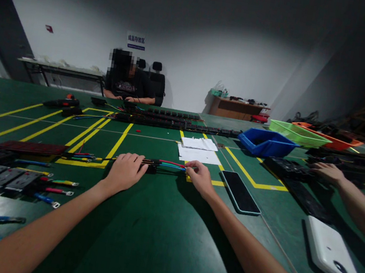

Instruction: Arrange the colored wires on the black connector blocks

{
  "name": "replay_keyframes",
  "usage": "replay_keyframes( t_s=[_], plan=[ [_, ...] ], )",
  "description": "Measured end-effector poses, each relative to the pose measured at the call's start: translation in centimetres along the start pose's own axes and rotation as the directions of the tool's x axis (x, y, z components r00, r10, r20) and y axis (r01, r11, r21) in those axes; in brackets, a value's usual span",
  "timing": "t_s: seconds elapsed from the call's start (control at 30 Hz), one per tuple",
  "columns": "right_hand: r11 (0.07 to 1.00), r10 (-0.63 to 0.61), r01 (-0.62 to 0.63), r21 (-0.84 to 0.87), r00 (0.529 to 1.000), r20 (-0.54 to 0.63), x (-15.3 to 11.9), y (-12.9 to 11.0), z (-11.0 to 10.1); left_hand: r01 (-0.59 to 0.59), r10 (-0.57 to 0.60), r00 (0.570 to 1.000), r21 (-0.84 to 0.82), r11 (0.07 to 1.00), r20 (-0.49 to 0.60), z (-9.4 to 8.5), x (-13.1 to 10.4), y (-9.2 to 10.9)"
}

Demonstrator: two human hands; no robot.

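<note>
A bundle of red, blue and dark wires runs crosswise in front of me, low over the green table. My left hand is closed over its left part, where a black section shows beside the fingers. At the right end of the wires, my right hand pinches their tips with thumb and fingers; the exact tips are hidden. A phone lies just right of this hand. White paper sheets lie beyond it.
Socket strips with lugged wires lie at left. A blue bin, a green tray and a white device are at right. Another person's arm reaches in there. A person sits across the table by a drill.
</note>
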State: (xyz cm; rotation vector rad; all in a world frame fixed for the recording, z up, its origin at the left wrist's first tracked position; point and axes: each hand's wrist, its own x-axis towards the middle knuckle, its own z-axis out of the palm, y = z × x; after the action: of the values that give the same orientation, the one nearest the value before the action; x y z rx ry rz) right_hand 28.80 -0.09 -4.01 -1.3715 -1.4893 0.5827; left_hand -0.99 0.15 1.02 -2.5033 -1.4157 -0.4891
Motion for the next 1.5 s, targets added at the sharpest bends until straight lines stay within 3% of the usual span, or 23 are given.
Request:
replay_keyframes(
  t_s=[0.4, 0.7, 0.9, 1.17, 1.5],
  plan=[
    [1.0, -0.002, 0.003, 0.019, 0.998, -0.06, 0.0, 0.0, 0.1, 0.002, -0.002, 1.0, -0.009, 1.0, 0.008, -0.2, 0.0, 0.1],
    [0.996, 0.025, -0.024, 0.088, 1.0, -0.013, -0.4, -0.9, -0.4, -0.002, 0.002, 1.0, -0.017, 1.0, 0.002, 0.1, 0.0, 0.0],
    [1.0, 0.001, -0.001, -0.002, 0.999, -0.051, -0.5, -0.9, -0.4, -0.003, 0.002, 1.0, -0.008, 1.0, -0.016, 0.4, 0.0, -0.2],
    [0.961, -0.152, 0.117, -0.252, 0.981, -0.121, -1.0, -1.4, -0.3, -0.003, 0.003, 1.0, -0.005, 1.0, -0.022, 0.7, -0.1, -0.2],
    [0.931, -0.083, 0.051, -0.361, 0.994, -0.075, -1.4, -2.1, -0.2, 0.002, -0.002, 1.0, 0.001, 1.0, 0.007, 0.4, 0.0, -0.1]
  ],
)
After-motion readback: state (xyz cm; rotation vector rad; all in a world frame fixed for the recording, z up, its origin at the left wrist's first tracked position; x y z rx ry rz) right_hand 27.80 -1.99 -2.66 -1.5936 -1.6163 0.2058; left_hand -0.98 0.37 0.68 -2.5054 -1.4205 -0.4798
